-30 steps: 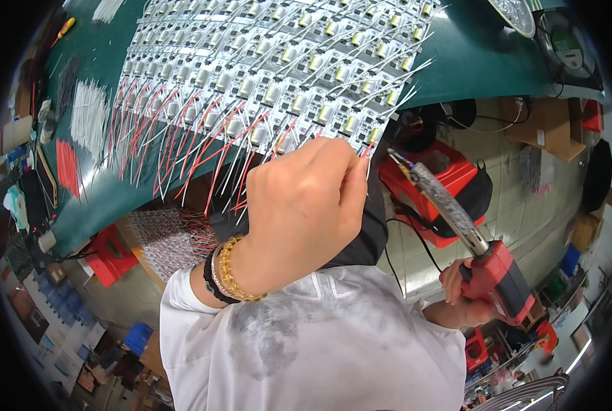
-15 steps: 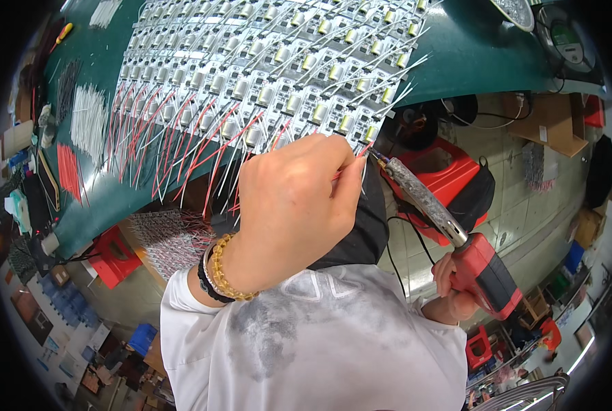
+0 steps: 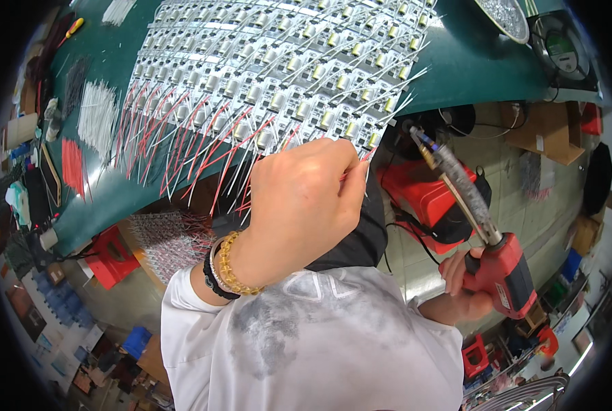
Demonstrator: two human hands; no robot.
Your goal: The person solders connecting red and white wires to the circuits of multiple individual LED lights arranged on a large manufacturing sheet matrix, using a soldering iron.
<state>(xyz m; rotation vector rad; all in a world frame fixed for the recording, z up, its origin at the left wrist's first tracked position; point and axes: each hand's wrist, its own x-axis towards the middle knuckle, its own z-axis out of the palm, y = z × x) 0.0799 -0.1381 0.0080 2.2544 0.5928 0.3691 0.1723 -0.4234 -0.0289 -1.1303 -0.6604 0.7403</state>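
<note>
A big panel of small white circuit boards, carrying silvery cylindrical parts, lies at the table's front edge. Red and white wires hang from its near edge. My left hand is closed at the panel's near right corner, thumb and fingers pinching a thin red wire whose end shows beside the boards. My right hand grips the red and black handle of a soldering gun. Its metal barrel slants up and left, and the tip is apart from the boards, just right of that corner.
On the green table at left lie bundles of white wires, red wires and dark wires. A metal dish and a wire spool stand at the far right. Below the table are a red stool and a cardboard box.
The soldering gun's tip has drawn away from the panel's corner, up and to the right. My left hand keeps its pinch at the same corner. The view has shifted slightly.
</note>
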